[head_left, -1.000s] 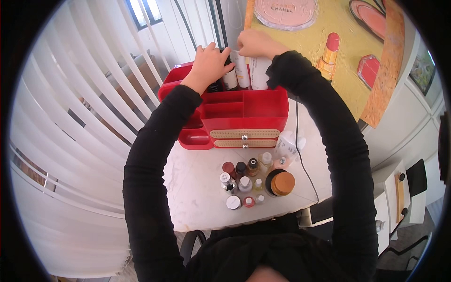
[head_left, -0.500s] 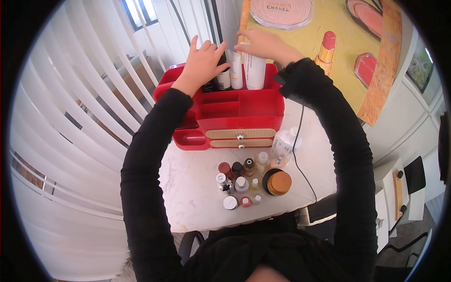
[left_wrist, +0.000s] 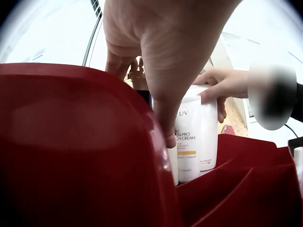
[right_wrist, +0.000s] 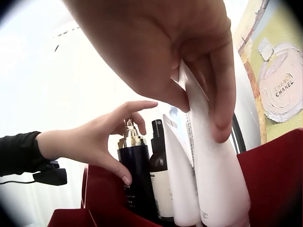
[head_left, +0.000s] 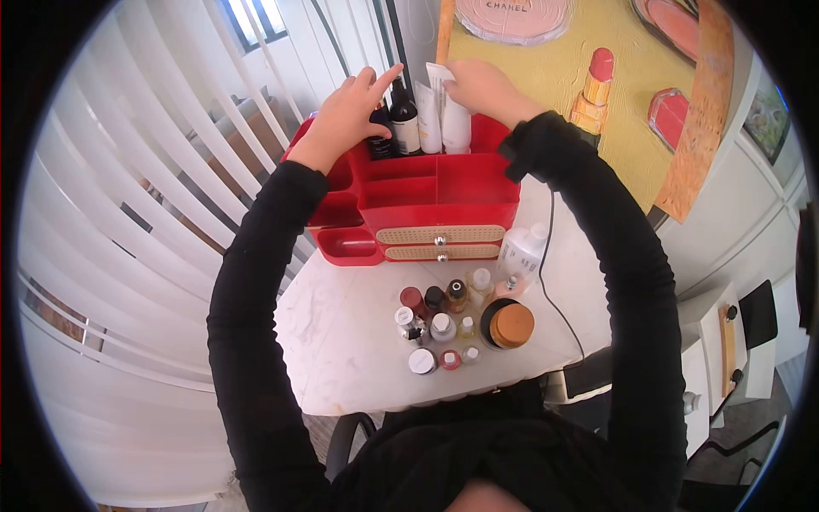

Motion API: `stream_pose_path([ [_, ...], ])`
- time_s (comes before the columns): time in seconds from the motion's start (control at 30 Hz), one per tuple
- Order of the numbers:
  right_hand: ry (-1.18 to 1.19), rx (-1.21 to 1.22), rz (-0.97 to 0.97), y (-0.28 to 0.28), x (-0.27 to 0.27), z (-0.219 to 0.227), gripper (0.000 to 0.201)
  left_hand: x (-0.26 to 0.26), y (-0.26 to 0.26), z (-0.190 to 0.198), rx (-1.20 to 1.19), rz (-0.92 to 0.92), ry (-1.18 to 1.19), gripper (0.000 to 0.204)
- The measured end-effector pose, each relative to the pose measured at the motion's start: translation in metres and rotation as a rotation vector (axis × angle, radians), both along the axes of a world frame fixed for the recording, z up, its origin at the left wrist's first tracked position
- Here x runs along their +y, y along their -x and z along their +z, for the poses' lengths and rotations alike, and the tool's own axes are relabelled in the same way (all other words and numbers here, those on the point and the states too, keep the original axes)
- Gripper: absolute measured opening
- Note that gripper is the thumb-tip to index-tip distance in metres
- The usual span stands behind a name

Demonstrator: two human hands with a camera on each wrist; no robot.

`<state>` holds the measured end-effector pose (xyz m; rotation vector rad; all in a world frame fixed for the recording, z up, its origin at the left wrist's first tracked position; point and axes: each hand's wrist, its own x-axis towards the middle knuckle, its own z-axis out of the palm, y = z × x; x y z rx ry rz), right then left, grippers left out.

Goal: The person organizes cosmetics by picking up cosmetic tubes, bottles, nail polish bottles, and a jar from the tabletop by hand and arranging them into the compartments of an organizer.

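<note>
In the head view my right hand (head_left: 486,90) pinches the flat top end of a large white tube (head_left: 458,128), thumb on one side and fingers on the other. The tube leans left in the rear compartment of a red organizer (head_left: 478,200). Beside it is a slimmer white cream tube (right_wrist: 182,189). My left hand (head_left: 341,124) reaches around a black bottle with a gold pump top (right_wrist: 136,175), thumb against its front and index finger stretched out above. A dark spray bottle with a pale label (head_left: 403,119) is between that bottle and the tubes.
Small cosmetic bottles (head_left: 442,327), an orange-lidded jar (head_left: 512,326) and a white bottle (head_left: 522,249) stand on the marble-look table (head_left: 341,341). A black cable (head_left: 559,311) crosses the right side. Behind leans a painting (head_left: 546,77); white blinds (head_left: 153,213) hang left.
My right hand has gone from hovering with parted fingers to pinching the large tube's top, which now tilts left. My left hand has shifted left and slightly down, toward the black bottle.
</note>
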<state>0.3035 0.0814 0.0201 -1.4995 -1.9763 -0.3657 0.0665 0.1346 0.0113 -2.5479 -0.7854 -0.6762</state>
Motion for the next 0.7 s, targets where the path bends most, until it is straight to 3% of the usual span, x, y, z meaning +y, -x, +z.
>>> stream_pose_path([
  [0.07,0.045,0.135,0.059,-0.007,0.004,-0.001,0.024,0.002,0.003,-0.003,0.012,-0.025,-0.053,0.106],
  [0.2,0.049,0.13,0.077,-0.018,0.012,-0.006,0.034,0.01,0.003,-0.005,0.012,-0.088,-0.121,0.105],
  [0.27,0.147,0.228,0.088,-0.016,0.005,-0.002,0.031,0.011,0.003,-0.005,0.047,-0.006,-0.118,0.104],
  [0.4,0.215,0.193,0.055,-0.02,-0.014,0.001,0.038,0.008,0.001,-0.005,0.059,0.027,-0.143,0.102],
  [0.47,-0.266,0.113,0.007,-0.027,-0.035,0.0,0.043,0.008,0.001,-0.008,0.046,0.051,-0.216,0.1],
  [0.5,-0.146,0.092,0.01,-0.033,-0.049,0.004,0.043,0.006,0.002,-0.01,0.043,0.053,-0.219,0.1],
  [0.57,0.102,0.016,0.005,-0.041,-0.087,0.011,0.044,0.001,0.003,-0.011,-0.042,0.072,-0.463,0.091],
  [0.7,0.487,-0.177,0.049,-0.045,-0.162,-0.019,0.045,-0.025,-0.001,-0.003,-0.174,-0.066,-0.361,0.073],
])
